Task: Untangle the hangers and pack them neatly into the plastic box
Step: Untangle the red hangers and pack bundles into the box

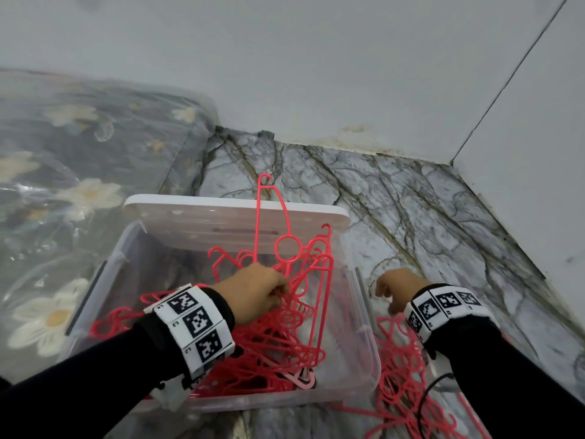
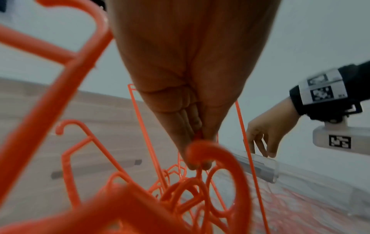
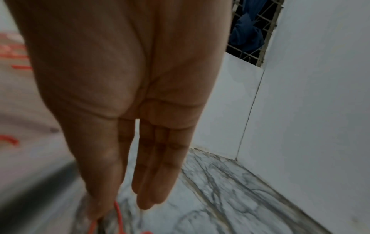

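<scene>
step: you're mid-untangle, packing not neat yet.
left hand [image 1: 258, 291]: pinches a hanger in the clump [image 1: 285, 327] inside the plastic box [image 1: 364, 369].
right hand [image 1: 400, 288]: fingers relaxed, empty, beside box rim.
loose pile [image 1: 402, 375]: on floor, right of box.
next: steady the clump, work one hanger free.

Floor [image 1: 411, 198] is grey-white marble-look tile with dark veins running all over it. Plain white tiled walls [image 1: 316, 58] meet at a corner on the right, and there's some yellowish grime along the bottom edge. On the left sits a clear zip bag holding a dark floral blanket [image 1: 63, 172]. The right wrist view catches a barred window [image 3: 258, 30] with blue cloth hanging behind it.
</scene>
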Demonstrator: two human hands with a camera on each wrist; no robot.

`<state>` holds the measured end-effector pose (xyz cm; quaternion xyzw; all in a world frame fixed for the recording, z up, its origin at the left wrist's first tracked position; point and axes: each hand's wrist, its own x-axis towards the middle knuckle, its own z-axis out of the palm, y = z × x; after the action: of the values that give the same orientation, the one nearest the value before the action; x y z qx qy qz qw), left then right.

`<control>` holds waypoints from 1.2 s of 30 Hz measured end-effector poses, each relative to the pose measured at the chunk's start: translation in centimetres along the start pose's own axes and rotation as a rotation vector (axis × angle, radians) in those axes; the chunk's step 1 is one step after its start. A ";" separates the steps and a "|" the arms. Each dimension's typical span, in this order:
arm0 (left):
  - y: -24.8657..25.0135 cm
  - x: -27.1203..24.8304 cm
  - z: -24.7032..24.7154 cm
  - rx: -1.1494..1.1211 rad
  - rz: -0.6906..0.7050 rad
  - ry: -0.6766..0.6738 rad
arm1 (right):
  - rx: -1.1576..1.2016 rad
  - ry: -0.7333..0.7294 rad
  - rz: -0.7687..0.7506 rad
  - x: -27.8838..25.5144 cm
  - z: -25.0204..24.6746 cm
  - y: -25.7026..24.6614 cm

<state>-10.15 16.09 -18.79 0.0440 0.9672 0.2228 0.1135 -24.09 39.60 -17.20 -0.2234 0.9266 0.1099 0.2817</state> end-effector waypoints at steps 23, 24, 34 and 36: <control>0.3 -3.3 -5.7 0.300 0.026 0.027 | -0.245 0.689 -0.315 -3.8 -5.2 -11.6; 0.2 -3.2 -5.5 0.290 0.000 -0.001 | -0.269 0.666 -0.307 -3.6 -5.1 -11.7; -1.8 -3.3 -7.4 0.245 -0.050 0.120 | -0.396 0.468 0.008 -1.9 -3.9 -10.5; -2.1 -3.3 -7.6 0.243 -0.057 0.121 | -0.413 0.570 -0.110 -1.9 -3.8 -11.0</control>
<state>-8.83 10.57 -12.39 0.0167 0.9930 0.1030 0.0553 -19.23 29.35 -13.86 -0.3471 0.9127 0.2130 -0.0338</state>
